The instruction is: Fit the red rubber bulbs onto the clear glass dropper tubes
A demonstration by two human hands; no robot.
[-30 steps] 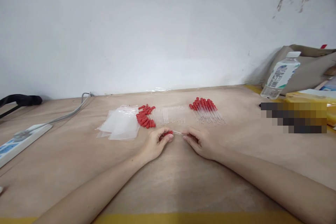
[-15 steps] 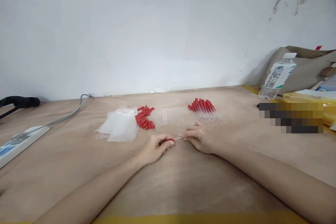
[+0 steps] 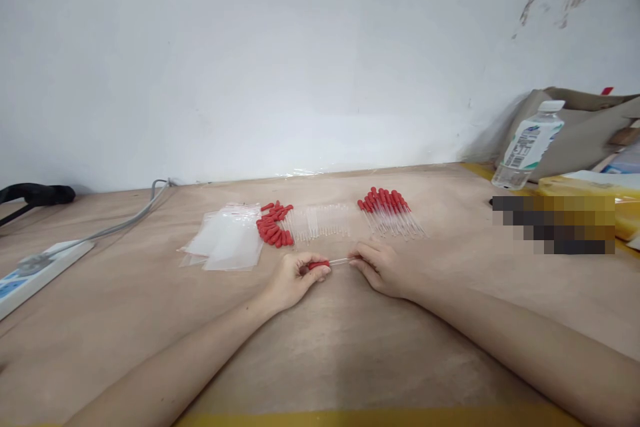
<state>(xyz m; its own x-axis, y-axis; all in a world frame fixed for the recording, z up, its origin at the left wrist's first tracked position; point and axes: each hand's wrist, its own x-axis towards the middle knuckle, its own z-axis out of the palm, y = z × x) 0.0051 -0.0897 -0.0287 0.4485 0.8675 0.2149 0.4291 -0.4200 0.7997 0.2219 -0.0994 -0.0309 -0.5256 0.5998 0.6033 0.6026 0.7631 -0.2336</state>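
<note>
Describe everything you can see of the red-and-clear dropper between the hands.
The dropper pairs a red, rubbery-looking bulb with a slim, clear stem, glass or plastic. It points sideways over the brown tabletop. The left hand grips the bulb, partly hiding it; the right hand pinches the stem's other end.

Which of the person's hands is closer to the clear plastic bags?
Left. The left hand is to the right of the clear plastic bags and nearer the person; the right hand is farther off, beyond the left one.
</note>
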